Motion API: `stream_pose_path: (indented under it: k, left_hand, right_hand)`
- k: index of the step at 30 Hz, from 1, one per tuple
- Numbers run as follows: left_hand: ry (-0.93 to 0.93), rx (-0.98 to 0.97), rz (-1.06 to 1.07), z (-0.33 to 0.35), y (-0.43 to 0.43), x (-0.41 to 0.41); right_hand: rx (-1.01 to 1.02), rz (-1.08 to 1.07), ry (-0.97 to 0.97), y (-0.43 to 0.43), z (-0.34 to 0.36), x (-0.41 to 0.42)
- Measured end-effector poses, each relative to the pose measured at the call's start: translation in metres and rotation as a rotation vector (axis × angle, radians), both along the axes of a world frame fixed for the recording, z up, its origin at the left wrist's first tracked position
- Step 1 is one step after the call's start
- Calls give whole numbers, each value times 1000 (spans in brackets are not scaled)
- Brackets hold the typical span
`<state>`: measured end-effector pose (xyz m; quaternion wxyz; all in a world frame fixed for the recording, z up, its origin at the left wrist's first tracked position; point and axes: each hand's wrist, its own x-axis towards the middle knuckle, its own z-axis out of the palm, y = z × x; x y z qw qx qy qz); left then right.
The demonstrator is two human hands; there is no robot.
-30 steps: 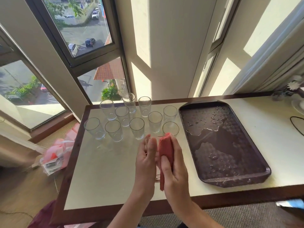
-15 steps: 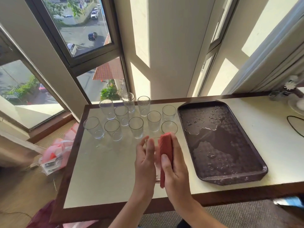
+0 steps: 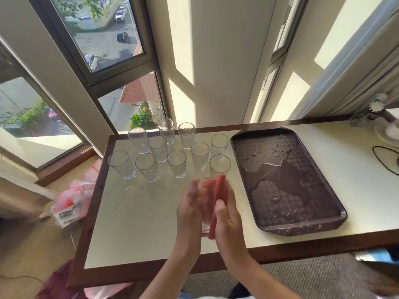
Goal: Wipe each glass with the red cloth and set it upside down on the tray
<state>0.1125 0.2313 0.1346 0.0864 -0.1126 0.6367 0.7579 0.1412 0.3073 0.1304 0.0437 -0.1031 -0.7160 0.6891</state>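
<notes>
1. The glass (image 3: 204,209) was held at lower centre, between both hands.
2. The left hand (image 3: 189,209) pressed it with straight fingers; the right hand (image 3: 229,222) pinched the red cloth (image 3: 217,196) against it.
3. Ten upright glasses (image 3: 176,164) stood above-left; the wet tray (image 3: 302,229) lay right.

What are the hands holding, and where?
A clear glass, held by its sides: the left hand presses one side, and the right hand pinches the red cloth against the other.
</notes>
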Motion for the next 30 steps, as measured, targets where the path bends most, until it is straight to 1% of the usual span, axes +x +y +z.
stream_pose_path:
  k: [2,6,8,10,14,16,19,21,24,27,30]
  left_hand:
    - [15,-47,-53,-2,5,4]
    - [-5,8,-82,-1,5,3]
    - [-6,23,-100,-1,1,0]
    - [-10,16,-63,-3,-3,-1]
    - [19,-38,-11,-7,-14,-3]
    - [47,-63,-14,-11,-18,-4]
    - [110,-154,-30,-16,-17,-2]
    - [164,-212,-36,-18,-16,-2]
    - [232,-257,-23,-20,-19,-4]
    - [245,-243,-25,-22,-22,-8]
    - [255,-231,-76,-21,-17,-9]
  right_hand:
    - [-151,-16,-86,5,4,-11]
    - [-180,-38,-131,3,8,-8]
    - [-257,-46,-148,5,9,-2]
    - [-356,-67,-198,11,9,-2]
    - [-565,-216,-448,20,2,-5]
    - [-700,-250,-562,22,3,-10]
    - [-916,-274,-636,23,5,-20]
    - [-952,-291,-649,23,3,-22]
    - [-917,-262,-646,19,0,-15]
    - [-889,-243,-658,20,2,-14]
    - [-923,-263,-697,24,3,-26]
